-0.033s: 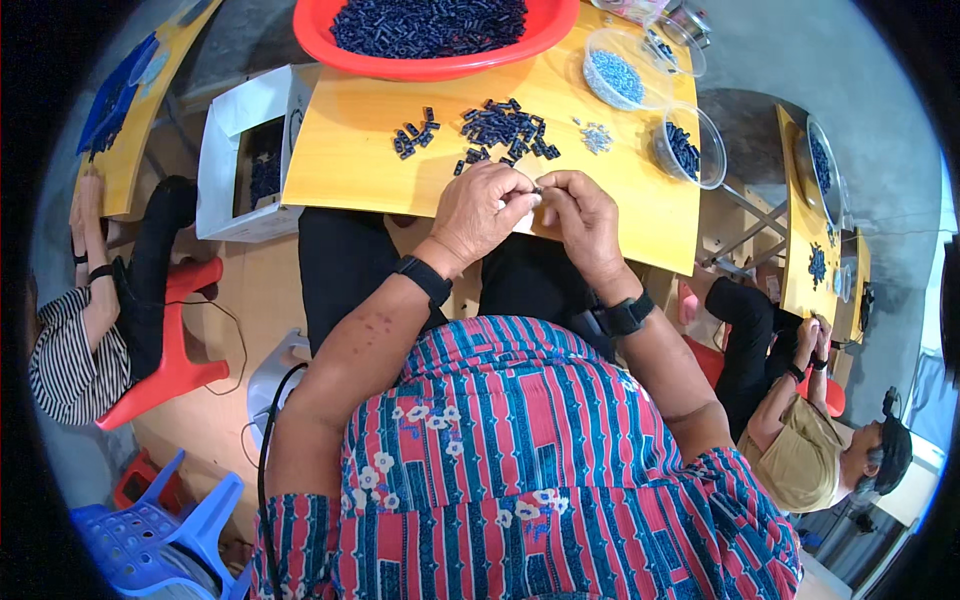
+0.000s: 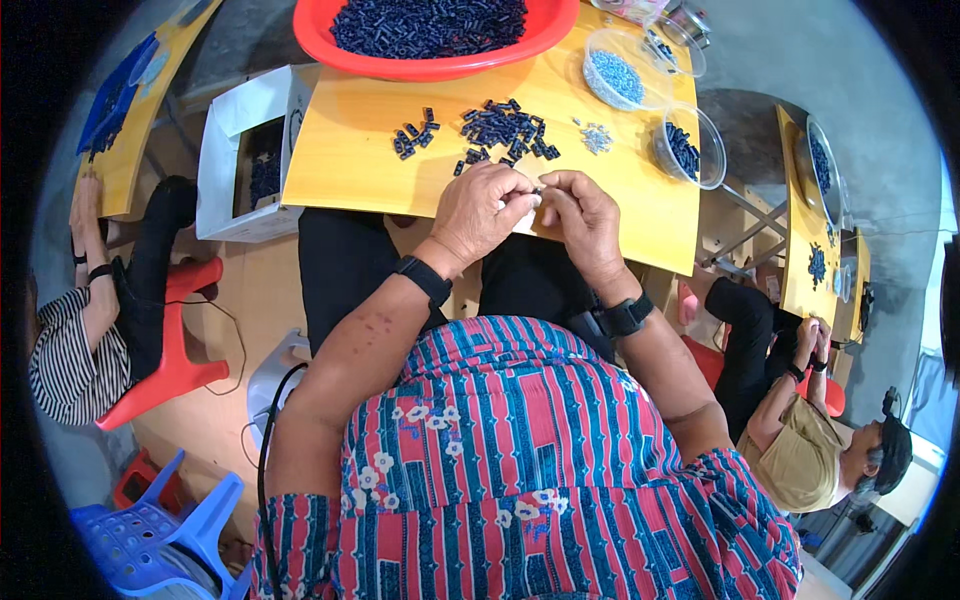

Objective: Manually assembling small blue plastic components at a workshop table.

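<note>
At the table's front edge both hands meet fingertip to fingertip. My left hand [image 2: 478, 208] is closed, pinching one side of a small dark piece [image 2: 537, 192]. From the other side my right hand [image 2: 584, 218] closes thumb and forefinger around it; the fingers hide most of the piece. Just beyond them lies a heap of small black plastic pieces [image 2: 503, 127]. A smaller group of black pieces [image 2: 414, 134] is left of the heap. To its right are some tiny clear pieces [image 2: 597, 138].
A red basin [image 2: 430, 68] full of black pieces stands at the back of the yellow table [image 2: 345, 150]. Clear bowls hold blue bits [image 2: 614, 78] and black pieces [image 2: 683, 152] on the right. A white box [image 2: 225, 160] is left of the table. People sit at tables on both sides.
</note>
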Demonstrator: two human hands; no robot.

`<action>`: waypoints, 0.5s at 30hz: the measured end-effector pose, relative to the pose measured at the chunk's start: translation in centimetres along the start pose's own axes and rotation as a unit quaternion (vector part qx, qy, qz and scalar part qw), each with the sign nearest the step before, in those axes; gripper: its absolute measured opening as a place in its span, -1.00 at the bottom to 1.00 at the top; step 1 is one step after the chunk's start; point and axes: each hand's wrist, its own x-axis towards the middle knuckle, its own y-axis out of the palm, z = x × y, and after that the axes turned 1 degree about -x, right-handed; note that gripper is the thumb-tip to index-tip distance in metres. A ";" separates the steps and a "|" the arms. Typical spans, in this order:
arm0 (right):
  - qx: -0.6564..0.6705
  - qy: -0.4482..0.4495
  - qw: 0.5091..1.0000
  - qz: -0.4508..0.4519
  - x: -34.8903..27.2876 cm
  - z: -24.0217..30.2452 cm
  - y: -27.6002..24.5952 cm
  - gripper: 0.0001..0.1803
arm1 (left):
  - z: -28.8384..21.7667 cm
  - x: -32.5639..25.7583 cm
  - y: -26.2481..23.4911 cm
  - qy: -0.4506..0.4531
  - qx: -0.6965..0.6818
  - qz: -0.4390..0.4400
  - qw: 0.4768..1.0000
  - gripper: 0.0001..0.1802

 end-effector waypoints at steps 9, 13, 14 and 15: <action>-0.239 -0.215 0.947 -0.009 -0.3 -0.3 -0.4 -0.86 | 0.0 -0.2 0.0 0.005 0.011 0.001 1.000 -0.85; -0.234 -0.240 0.942 -0.018 -0.4 -0.5 -0.4 -0.73 | 0.1 -0.1 0.0 0.020 0.018 -0.003 1.000 -0.86; -0.229 -0.241 0.943 -0.016 -0.3 -0.5 -0.4 -0.76 | 0.1 -0.1 0.0 0.019 0.017 -0.001 1.000 -0.86; -0.225 -0.243 0.944 -0.013 -0.2 -0.5 -0.4 -0.80 | 0.1 -0.1 -0.1 0.018 0.017 0.001 1.000 -0.87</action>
